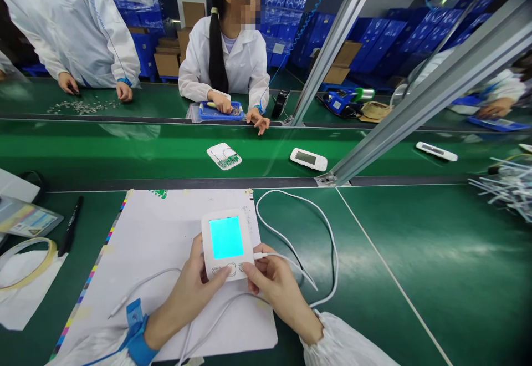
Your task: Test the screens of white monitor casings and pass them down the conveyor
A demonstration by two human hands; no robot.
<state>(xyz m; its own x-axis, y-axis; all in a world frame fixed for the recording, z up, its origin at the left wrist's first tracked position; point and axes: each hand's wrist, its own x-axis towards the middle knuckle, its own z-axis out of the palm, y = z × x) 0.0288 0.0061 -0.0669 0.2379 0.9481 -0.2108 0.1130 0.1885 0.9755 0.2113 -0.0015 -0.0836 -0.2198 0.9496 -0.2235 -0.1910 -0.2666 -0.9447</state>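
Fingers of the left hand [189, 291] are curling partway around a white square plastic device [247, 235] with a glowing cyan screen, above a white paper sheet [153, 233]; the right hand [280, 285] is gripping its near right corner, partly closed. Light, even thumb pressure is suiting this hold, sparing the white cable plug [260, 255]. One device, three outlined buttons [231, 269] and two hands are working near
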